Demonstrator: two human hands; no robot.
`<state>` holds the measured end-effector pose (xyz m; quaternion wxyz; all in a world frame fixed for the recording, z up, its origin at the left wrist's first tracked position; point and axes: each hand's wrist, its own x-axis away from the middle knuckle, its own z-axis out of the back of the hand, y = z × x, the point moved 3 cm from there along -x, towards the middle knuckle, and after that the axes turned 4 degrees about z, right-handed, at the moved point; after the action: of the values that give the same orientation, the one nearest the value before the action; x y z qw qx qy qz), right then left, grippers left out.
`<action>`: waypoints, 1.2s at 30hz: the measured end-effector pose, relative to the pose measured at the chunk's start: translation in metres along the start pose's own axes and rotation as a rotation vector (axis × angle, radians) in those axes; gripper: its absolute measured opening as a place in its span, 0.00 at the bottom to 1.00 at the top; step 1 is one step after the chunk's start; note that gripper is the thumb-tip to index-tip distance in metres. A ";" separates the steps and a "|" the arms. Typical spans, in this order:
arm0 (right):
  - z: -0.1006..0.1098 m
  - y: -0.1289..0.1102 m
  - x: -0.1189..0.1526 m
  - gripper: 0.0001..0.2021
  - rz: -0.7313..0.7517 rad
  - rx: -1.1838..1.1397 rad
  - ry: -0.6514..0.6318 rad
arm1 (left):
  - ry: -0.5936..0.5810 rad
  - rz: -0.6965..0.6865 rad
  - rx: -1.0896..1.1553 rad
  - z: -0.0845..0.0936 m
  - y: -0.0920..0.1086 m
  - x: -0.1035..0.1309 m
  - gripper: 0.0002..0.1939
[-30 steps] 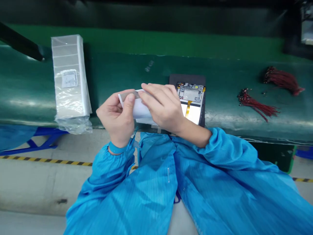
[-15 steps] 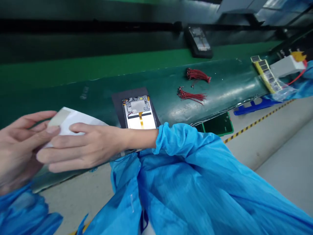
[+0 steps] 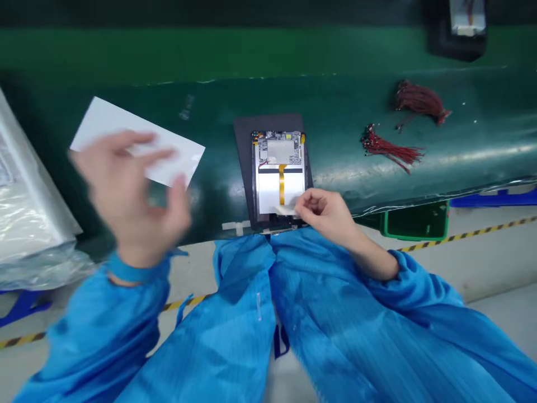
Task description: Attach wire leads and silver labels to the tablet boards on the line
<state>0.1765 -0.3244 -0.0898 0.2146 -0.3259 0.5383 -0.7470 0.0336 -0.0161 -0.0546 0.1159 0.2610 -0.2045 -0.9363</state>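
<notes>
A blur of motion softens my left hand (image 3: pixel 130 196), which hovers over a white sheet (image 3: pixel 178 151) with its fingers apart and nothing in them. The sheet lies on the green work surface, partly covered by that hand. My right hand (image 3: pixel 329 215) pinches a small pale strip (image 3: pixel 286 210), probably a piece of tape, over the lower end of an opened tablet-like device (image 3: pixel 272 187). A circuit board (image 3: pixel 281 151) and an orange flat cable (image 3: pixel 281 184) show on the device. It rests on a dark flat pad (image 3: pixel 243 145).
Two bundles of red wires (image 3: pixel 422 102) (image 3: pixel 392 148) lie to the right. Another device (image 3: pixel 467 28) sits at the far right back. Plastic-wrapped white material (image 3: pixel 29 196) is at the left. A green bin (image 3: pixel 415 238) stands below the table edge.
My hands have parted. The right hand has moved from the white sheet to the device with a pale strip; the left has let go of the sheet, which now lies flat. The view has shifted left.
</notes>
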 end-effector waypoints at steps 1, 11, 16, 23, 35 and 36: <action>-0.006 0.001 0.005 0.06 -0.017 0.001 -0.019 | 0.034 -0.139 0.017 -0.010 0.032 0.014 0.19; -0.029 0.005 0.013 0.04 0.071 0.131 -0.008 | -0.059 -0.201 0.097 -0.071 0.077 0.098 0.25; -0.030 0.001 0.011 0.03 0.052 0.168 -0.018 | -0.090 -0.248 0.095 -0.077 0.078 0.093 0.29; -0.033 -0.004 0.010 0.04 0.070 0.279 -0.011 | -0.132 -0.302 0.057 -0.083 0.077 0.087 0.25; -0.038 -0.001 0.008 0.03 0.053 0.778 -0.063 | -0.068 -0.344 -0.026 -0.084 0.074 0.090 0.27; -0.039 -0.002 0.007 0.03 0.041 0.802 -0.074 | -0.068 -0.342 -0.030 -0.084 0.073 0.090 0.28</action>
<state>0.1433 -0.3028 -0.0942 0.3589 -0.2323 0.2025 -0.8810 0.0119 -0.1377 -0.1276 -0.0480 0.2585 -0.1471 -0.9535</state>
